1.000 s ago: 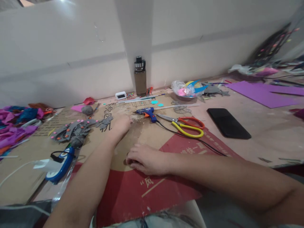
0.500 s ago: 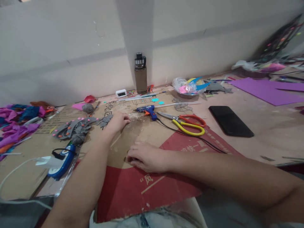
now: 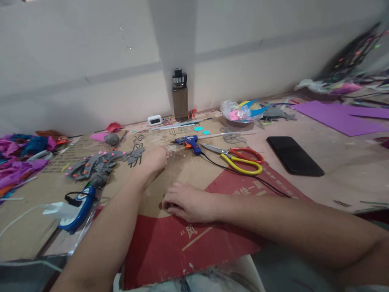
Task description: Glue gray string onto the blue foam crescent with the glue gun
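My left hand (image 3: 154,161) is closed, knuckles up, low over the cardboard sheet (image 3: 188,168), left of the glue gun's nozzle and beside pale dried glue (image 3: 174,147). Its fingertips are hidden. On the same sheet rests my right hand (image 3: 190,202), its fingers curled under; whatever they hold, if anything, is out of sight. The blue glue gun (image 3: 190,142) lies on its side past both hands, a clear glue stick (image 3: 227,134) running out behind it. Scissors (image 3: 241,159) with red and yellow handles lie to its right.
Left of me are a grey felt-like piece (image 3: 100,164) with pink and orange dots and a blue power strip (image 3: 79,209). A bottle (image 3: 180,97) and a white clock (image 3: 154,120) stand by the wall. Right are a bowl (image 3: 240,121), a phone (image 3: 294,156) and purple sheets (image 3: 337,115).
My left hand has shifted slightly right, and its fingers have curled in closer. My right hand has hardly moved. The objects on the table lie as before.
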Action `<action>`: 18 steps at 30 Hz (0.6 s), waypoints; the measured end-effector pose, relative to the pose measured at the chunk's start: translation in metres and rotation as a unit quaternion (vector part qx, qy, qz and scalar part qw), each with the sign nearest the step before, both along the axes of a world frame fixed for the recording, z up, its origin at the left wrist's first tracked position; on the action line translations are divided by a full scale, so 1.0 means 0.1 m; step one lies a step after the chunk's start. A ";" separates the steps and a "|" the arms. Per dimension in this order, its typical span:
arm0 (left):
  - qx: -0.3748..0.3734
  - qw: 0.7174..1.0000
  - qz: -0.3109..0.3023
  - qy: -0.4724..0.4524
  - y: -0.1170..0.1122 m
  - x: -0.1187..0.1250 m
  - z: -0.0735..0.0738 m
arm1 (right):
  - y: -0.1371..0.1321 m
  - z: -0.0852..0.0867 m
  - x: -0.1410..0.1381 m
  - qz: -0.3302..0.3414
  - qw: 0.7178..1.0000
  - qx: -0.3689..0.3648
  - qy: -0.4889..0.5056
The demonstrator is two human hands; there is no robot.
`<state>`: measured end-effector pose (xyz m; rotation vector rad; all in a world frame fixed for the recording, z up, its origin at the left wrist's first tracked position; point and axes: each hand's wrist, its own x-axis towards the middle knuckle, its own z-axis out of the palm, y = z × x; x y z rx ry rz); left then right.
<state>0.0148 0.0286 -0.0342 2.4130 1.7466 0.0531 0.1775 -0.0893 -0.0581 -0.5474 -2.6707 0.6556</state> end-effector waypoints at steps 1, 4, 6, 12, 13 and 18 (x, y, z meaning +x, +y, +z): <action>0.002 1.000 -0.008 0.000 0.00 -0.02 0.02 | 0.00 0.00 0.00 0.001 1.000 -0.002 0.002; 0.031 0.997 0.022 -0.062 0.01 -0.11 0.08 | 0.01 0.00 0.00 0.007 1.000 -0.009 0.009; 0.055 0.993 0.044 -0.090 0.02 -0.15 0.12 | 0.01 0.01 0.00 0.010 1.000 -0.010 0.010; 0.012 0.998 -0.008 -0.067 -0.02 -0.13 0.10 | 0.00 0.02 0.01 0.007 1.000 -0.008 0.006; 0.007 0.998 -0.010 -0.058 -0.02 -0.12 0.08 | 0.00 0.02 0.01 0.006 1.000 -0.009 0.006; 0.001 1.000 0.018 -0.007 0.03 -0.08 0.00 | 0.00 0.00 0.01 0.004 1.000 0.001 0.002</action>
